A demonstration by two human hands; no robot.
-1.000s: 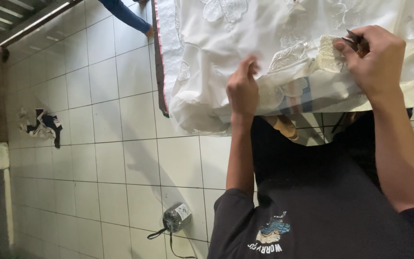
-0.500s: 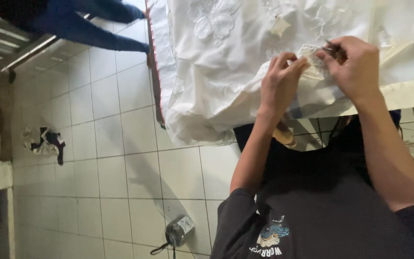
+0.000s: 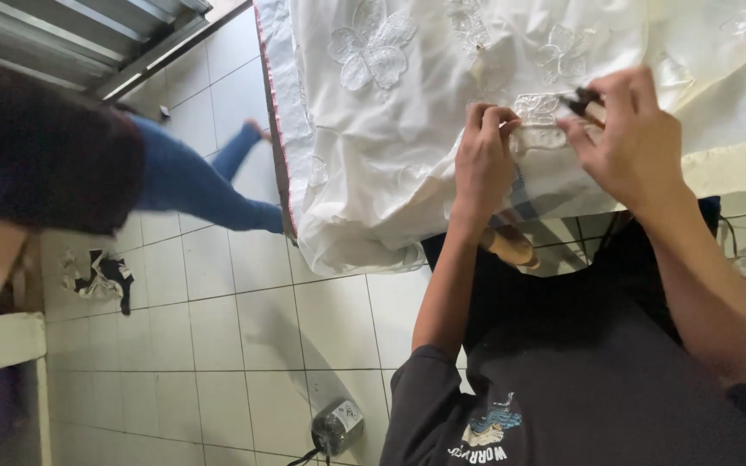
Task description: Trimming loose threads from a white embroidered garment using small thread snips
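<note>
A large white cloth with raised lace flowers hangs over a table edge. My left hand pinches a lace flower patch on the cloth. Just to its right, my right hand holds a small dark cutting tool with its tip at the same patch. The two hands are close together, nearly touching. My dark shirt fills the lower right of the view.
Another person in a dark top and blue trousers moves across the white tiled floor at the left. A dark rag and a small grey motor-like object with a cable lie on the tiles. A white ledge stands at the far left.
My left hand moved right and up to the lace patch, close to my right hand. The other person has come much further into view from the upper left.
</note>
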